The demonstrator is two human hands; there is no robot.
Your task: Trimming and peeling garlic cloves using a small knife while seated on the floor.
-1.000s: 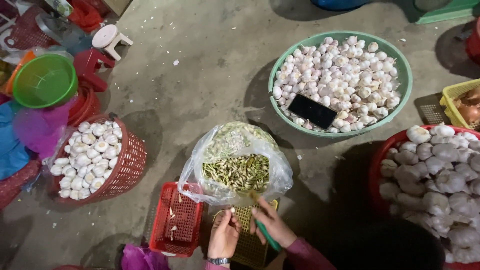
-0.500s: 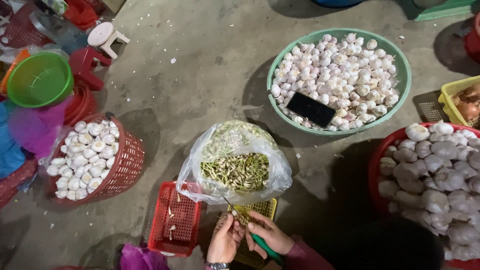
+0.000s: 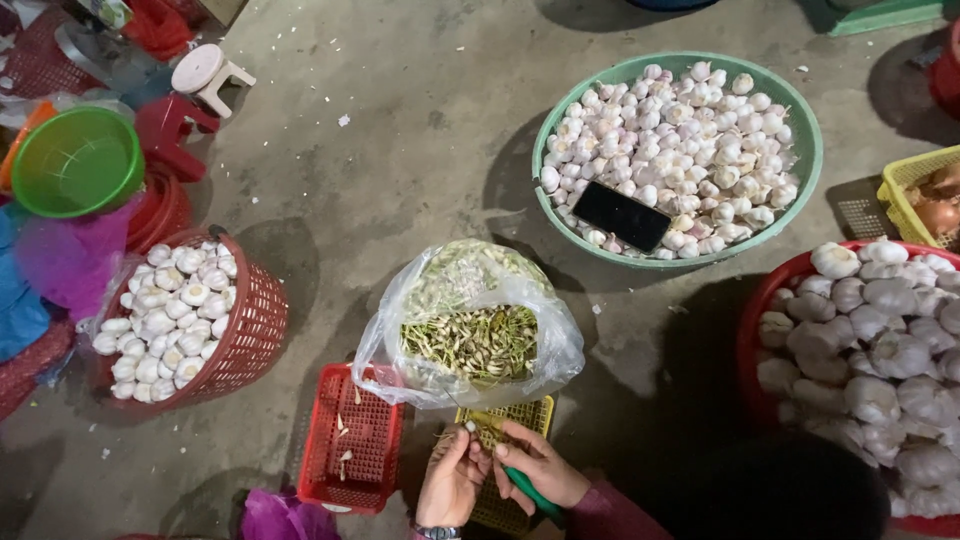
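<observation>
At the bottom middle, my left hand [image 3: 452, 478] pinches a small garlic piece with a stalk over a yellow mesh basket [image 3: 520, 418]. My right hand [image 3: 541, 466] grips a green-handled knife [image 3: 528, 490] and meets the left hand at that piece. Just above both hands stands a clear plastic bag [image 3: 470, 330] full of cut garlic stems and roots. A red mesh basket [image 3: 352, 440] with a few trimmings lies left of my hands.
A green basin [image 3: 800, 110] of garlic bulbs with a black phone [image 3: 622, 216] on top sits upper right. A red tub [image 3: 760, 320] of large bulbs is at right, a red basket [image 3: 255, 330] of bulbs at left. Green bowl [image 3: 75, 160] and stool [image 3: 205, 75] upper left.
Both hands have drawn closer together over the yellow basket, with small shifts of the fingers on the garlic piece. The baskets and bag stay in place.
</observation>
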